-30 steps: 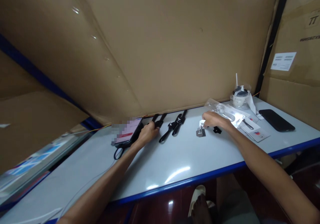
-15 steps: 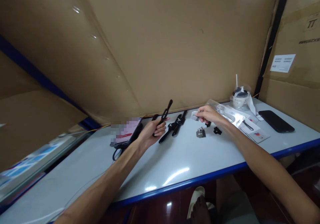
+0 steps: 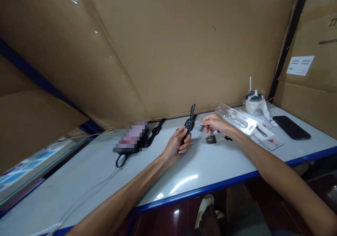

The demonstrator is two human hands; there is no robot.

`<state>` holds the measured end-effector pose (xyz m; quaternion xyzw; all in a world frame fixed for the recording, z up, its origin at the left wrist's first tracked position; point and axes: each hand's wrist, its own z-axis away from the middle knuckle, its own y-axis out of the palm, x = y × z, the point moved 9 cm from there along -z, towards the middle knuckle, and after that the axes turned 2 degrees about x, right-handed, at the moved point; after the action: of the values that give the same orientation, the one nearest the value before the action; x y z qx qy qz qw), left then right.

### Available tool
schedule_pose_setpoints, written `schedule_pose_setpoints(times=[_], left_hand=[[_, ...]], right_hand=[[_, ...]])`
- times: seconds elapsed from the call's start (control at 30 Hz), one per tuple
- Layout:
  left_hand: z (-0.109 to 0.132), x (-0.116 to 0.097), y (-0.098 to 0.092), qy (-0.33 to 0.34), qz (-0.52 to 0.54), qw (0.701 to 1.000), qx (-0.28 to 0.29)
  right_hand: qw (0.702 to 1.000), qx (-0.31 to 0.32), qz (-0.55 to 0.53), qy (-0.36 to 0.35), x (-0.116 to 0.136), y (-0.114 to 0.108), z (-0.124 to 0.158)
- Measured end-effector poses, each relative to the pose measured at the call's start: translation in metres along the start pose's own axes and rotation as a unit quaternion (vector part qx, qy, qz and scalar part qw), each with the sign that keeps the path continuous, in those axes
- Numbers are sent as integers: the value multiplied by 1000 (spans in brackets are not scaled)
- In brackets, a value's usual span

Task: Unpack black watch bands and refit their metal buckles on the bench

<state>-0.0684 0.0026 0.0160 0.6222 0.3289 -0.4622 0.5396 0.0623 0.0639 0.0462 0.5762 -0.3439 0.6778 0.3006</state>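
Left grip (image 3: 178,143) clasps black tool (image 3: 189,123), right grip (image 3: 213,123) flat piece (image 3: 198,125); clear bag (image 3: 260,91) holds cup (image 3: 252,106).

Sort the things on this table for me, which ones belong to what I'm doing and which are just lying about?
Seemingly part of the job:
black tool, in your left hand
thin flat piece, in your right hand
metal piece, near the right hand

Probably just lying about:
cup with a straw
black flat object
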Motion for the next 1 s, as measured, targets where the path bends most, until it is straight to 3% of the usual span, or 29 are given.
schedule_pose_setpoints(times=[0.53, 1.0], left_hand=[[5, 16, 5, 8, -131, 991, -26], [6, 14, 5, 31, -151, 987, -37]], right_hand=[[996, 87, 5, -2, -9, 24, -2], [999, 47, -6, 2, -7, 15, -1]])
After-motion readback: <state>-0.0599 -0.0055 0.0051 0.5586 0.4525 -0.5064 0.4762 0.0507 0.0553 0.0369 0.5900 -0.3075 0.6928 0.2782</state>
